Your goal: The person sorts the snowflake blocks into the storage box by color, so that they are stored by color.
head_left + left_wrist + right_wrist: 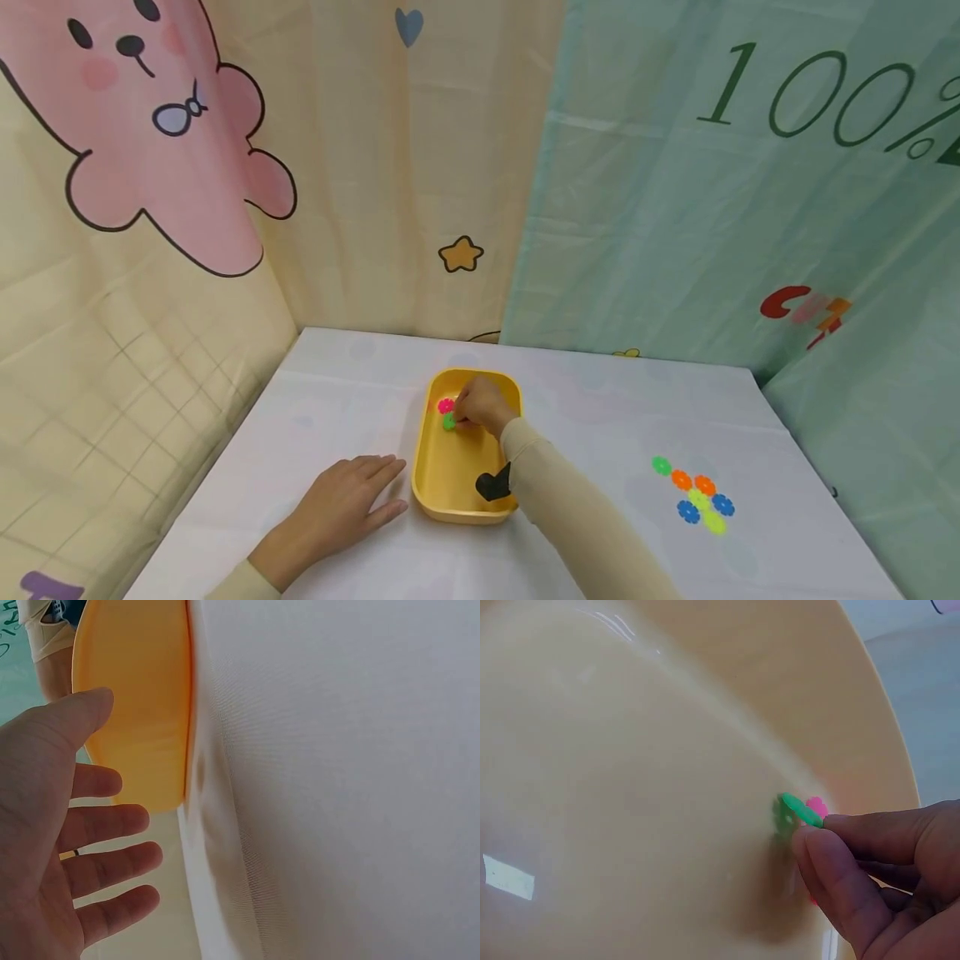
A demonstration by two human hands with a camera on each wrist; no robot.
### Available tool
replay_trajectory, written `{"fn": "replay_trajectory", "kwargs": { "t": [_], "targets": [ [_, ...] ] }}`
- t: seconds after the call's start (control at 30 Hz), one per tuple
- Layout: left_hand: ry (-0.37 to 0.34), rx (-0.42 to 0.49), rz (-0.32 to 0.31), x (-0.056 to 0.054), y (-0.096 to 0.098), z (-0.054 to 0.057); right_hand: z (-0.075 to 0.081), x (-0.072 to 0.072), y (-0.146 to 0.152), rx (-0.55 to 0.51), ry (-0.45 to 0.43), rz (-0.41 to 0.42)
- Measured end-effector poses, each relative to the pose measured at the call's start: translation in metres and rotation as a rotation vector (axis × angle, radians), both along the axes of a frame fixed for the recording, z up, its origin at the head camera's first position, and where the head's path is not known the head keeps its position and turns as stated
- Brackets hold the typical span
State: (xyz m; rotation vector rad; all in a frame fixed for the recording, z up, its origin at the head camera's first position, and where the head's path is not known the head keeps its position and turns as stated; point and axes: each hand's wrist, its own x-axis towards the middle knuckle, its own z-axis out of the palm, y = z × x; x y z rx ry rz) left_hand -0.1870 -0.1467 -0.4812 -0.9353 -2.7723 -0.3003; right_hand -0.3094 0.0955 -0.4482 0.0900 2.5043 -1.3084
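Observation:
Inside the yellow tray, my right hand pinches a green flower-shaped plastic piece between thumb and fingertips. The right wrist view shows this green piece tilted on edge, close over the tray floor. Just behind it is a pink flower-shaped piece, partly covered by the fingers in the wrist view. My left hand lies to the left of the tray with its fingers extended and spread, holding nothing. In the left wrist view its thumb overlaps the tray's outer wall.
On the white table, to the right of the tray, lies a loose group of flower-shaped pieces in green, orange, yellow and blue. A printed curtain hangs along the table's far edge, and a greenish one stands on the right.

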Motion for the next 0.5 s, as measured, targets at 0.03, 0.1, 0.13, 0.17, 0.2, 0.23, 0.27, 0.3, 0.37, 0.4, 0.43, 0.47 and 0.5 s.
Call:
{"fn": "replay_trajectory", "kwargs": {
  "t": [0.03,0.1,0.13,0.17,0.2,0.23,0.27,0.3,0.37,0.4,0.43,0.47,0.5],
  "targets": [
    [0.003,-0.004,-0.002,-0.001,0.0,0.0,0.0,0.0,-0.001,0.013,-0.003,-0.01],
    [0.012,-0.008,-0.006,-0.002,0.001,0.0,-0.001,-0.001,-0.003,0.038,-0.017,-0.028],
    [0.017,-0.012,-0.006,-0.002,0.001,0.0,-0.002,-0.002,-0.004,0.053,-0.018,-0.033],
    [0.02,-0.012,-0.006,-0.002,0.001,0.0,-0.004,-0.002,-0.005,0.064,-0.018,-0.035],
    [0.023,-0.015,-0.006,-0.003,0.001,0.0,-0.005,-0.003,-0.006,0.073,-0.018,-0.036],
    [0.024,-0.016,-0.007,-0.003,0.001,0.0,-0.006,-0.003,-0.007,0.079,-0.02,-0.038],
    [0.023,-0.019,-0.007,-0.003,0.001,-0.001,-0.007,-0.003,-0.008,0.085,-0.024,-0.039],
    [0.021,-0.022,-0.008,-0.003,0.001,-0.001,-0.008,-0.004,-0.009,0.09,-0.027,-0.039],
    [0.019,-0.022,-0.01,-0.003,0.0,-0.001,-0.011,-0.004,-0.01,0.099,-0.03,-0.04],
    [0.019,-0.023,-0.01,-0.003,0.0,-0.002,-0.012,-0.004,-0.011,0.106,-0.03,-0.04],
    [0.021,-0.023,-0.011,-0.003,0.0,-0.002,-0.013,-0.005,-0.012,0.112,-0.031,-0.041],
    [0.024,-0.023,-0.01,-0.003,0.0,-0.002,-0.014,-0.005,-0.012,0.116,-0.029,-0.042],
    [0.027,-0.02,-0.01,-0.003,0.0,-0.002,-0.015,-0.005,-0.013,0.12,-0.029,-0.043]
  ]
}}
